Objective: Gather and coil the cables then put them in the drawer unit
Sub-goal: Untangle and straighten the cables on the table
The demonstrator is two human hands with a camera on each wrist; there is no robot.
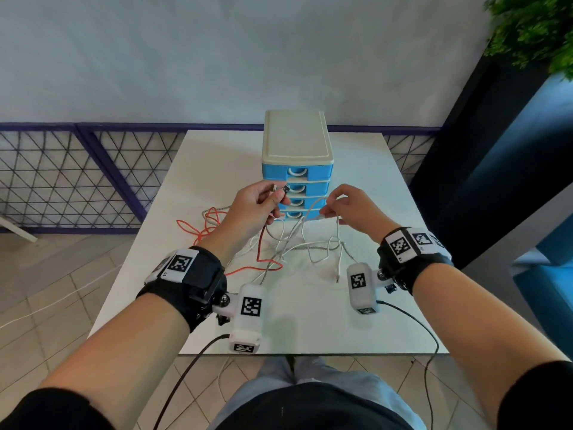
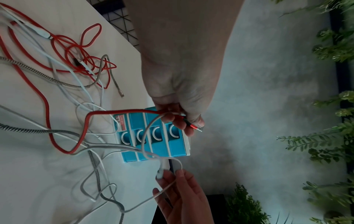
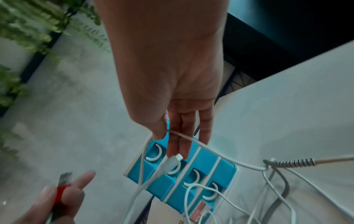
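Note:
A tangle of cables lies on the white table (image 1: 356,321) in front of a blue drawer unit (image 1: 296,141) with a cream top. All of its drawers are closed. My left hand (image 1: 276,193) is raised before the drawers and grips the plug end of the red cable (image 2: 114,111) together with a second metal plug. My right hand (image 1: 328,207) pinches a white cable (image 3: 210,153) between thumb and fingers, and its white plug (image 3: 173,161) sticks out past the fingertips. A grey braided cable (image 1: 310,248) runs through the pile below both hands.
The drawer unit (image 2: 157,144) stands at the table's far middle. A blue mesh fence (image 1: 62,181) runs behind and to the left. Dark blue furniture (image 1: 496,181) and a green plant (image 1: 533,26) are on the right. Tiled floor surrounds the table.

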